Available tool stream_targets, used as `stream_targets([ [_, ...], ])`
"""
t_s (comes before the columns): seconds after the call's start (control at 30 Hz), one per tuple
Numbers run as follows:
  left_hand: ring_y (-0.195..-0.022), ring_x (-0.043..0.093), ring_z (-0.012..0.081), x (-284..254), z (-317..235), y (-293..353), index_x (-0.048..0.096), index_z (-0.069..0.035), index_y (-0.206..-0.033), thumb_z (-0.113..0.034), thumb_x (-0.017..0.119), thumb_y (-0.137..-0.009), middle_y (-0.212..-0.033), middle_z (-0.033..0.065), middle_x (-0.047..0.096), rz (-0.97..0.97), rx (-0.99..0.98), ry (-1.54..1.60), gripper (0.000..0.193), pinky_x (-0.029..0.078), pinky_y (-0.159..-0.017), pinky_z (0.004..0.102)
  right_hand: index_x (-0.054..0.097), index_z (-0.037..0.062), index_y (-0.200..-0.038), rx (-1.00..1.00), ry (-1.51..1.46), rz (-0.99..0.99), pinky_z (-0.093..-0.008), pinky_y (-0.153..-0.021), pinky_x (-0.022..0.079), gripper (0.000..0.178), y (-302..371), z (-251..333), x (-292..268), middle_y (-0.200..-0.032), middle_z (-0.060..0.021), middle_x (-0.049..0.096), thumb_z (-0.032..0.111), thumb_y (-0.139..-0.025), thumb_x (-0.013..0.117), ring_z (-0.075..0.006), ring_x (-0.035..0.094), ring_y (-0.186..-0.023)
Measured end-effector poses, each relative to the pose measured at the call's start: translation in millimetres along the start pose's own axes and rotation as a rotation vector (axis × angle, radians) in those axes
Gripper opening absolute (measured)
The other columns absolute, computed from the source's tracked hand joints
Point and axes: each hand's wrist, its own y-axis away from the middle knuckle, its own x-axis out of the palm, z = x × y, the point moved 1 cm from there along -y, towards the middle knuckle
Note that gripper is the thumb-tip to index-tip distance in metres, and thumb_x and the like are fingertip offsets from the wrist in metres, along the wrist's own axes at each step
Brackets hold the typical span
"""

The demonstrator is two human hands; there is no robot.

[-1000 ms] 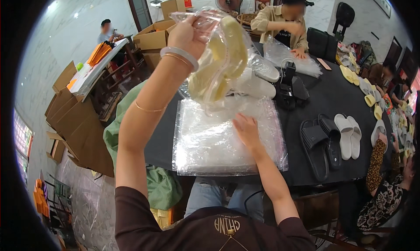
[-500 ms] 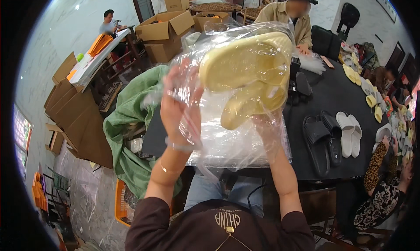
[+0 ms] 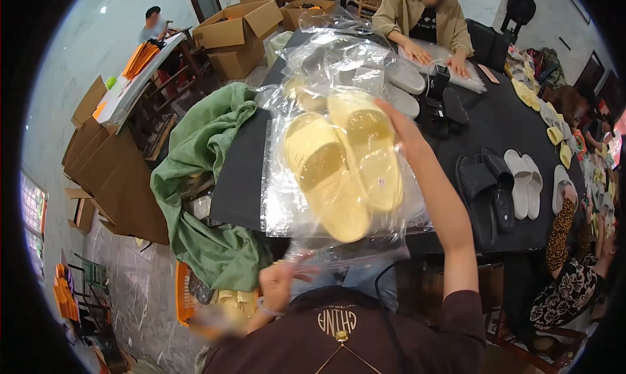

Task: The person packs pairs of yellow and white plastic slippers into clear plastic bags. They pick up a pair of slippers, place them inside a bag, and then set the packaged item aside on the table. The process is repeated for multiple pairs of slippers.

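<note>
A pair of pale yellow slippers (image 3: 329, 172) lies inside a clear plastic bag (image 3: 385, 234), tilted over the near part of the black table. My right hand (image 3: 401, 123) grips the bagged pair at its upper right, by the toe end, fingers partly hidden. At the bag's lower edge, close to my body, my left hand (image 3: 277, 286) has its fingers bent against the loose plastic film. Beneath the bag is a stack of flat clear bags (image 3: 274, 211). Bagged grey slippers (image 3: 355, 81) lie just beyond the yellow pair.
Black slides (image 3: 476, 198) and white slippers (image 3: 521, 185) stand on the black table (image 3: 430, 165) at right. Across it, a person's hands (image 3: 417, 51) rest on clear film. Green cloth (image 3: 202, 146) hangs at left above an orange basket (image 3: 184, 296); cardboard boxes (image 3: 228, 32) stand behind.
The bagged yellow slippers have come down and toward me. My left hand has dropped from the bag's left side to its near edge; my right hand has moved from below to the upper right.
</note>
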Motion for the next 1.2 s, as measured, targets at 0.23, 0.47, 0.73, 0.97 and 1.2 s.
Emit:
stream_targets([
  [0.23,-0.100,0.064,0.0267,65,3,-31,0.038,-0.001,-0.138,-0.024,0.050,-0.096,-0.122,0.0193,0.058,0.908,0.077,-0.516,0.049,0.051,-0.083,0.0338,0.058,-0.0005,-0.115,-0.127,0.557,-0.045,-0.0271,-0.079,0.050,0.049,-61,34,18,-0.106,-0.0088,0.065,0.042,-0.091,0.058,-0.0148,0.062,-0.092],
  [0.47,-0.084,0.068,0.0217,32,-43,-60,0.067,0.000,-0.103,-0.018,0.058,-0.091,-0.089,0.0128,0.070,0.768,0.139,-0.391,0.022,0.052,-0.076,0.0310,0.065,0.0012,-0.102,-0.247,0.976,0.123,-0.0240,-0.070,0.048,0.033,70,54,11,-0.090,-0.0043,0.066,0.030,-0.097,0.049,-0.0089,0.059,-0.075],
  [0.73,-0.097,0.057,0.0254,-87,-24,-160,0.063,0.000,-0.108,-0.023,0.054,-0.094,-0.104,0.0136,0.063,-0.677,0.458,-0.803,0.029,0.043,-0.086,0.0330,0.060,-0.0018,-0.109,0.442,1.124,0.274,-0.0259,-0.070,0.053,0.041,163,-39,-34,-0.097,-0.0110,0.067,0.035,-0.097,0.049,-0.0146,0.066,-0.079],
  [0.97,-0.063,0.059,0.0170,-125,5,-202,0.064,0.003,-0.096,-0.035,0.056,-0.093,-0.076,0.0076,0.064,-0.363,0.033,-0.635,0.039,0.046,-0.060,0.0283,0.052,-0.0019,-0.109,0.310,0.623,-0.078,-0.0259,-0.063,0.055,0.041,133,-82,-42,-0.092,-0.0114,0.061,0.037,-0.095,0.053,-0.0177,0.066,-0.081],
  [1.2,-0.053,0.058,0.0080,-126,-7,-206,0.065,-0.001,-0.096,-0.031,0.052,-0.095,-0.069,0.0031,0.064,-0.277,0.020,-0.322,0.032,0.035,-0.045,0.0191,0.056,-0.0002,-0.105,-0.152,0.319,-0.059,-0.0324,-0.075,0.054,0.027,91,-39,-4,-0.103,-0.0113,0.062,0.025,-0.096,0.051,-0.0249,0.065,-0.094],
])
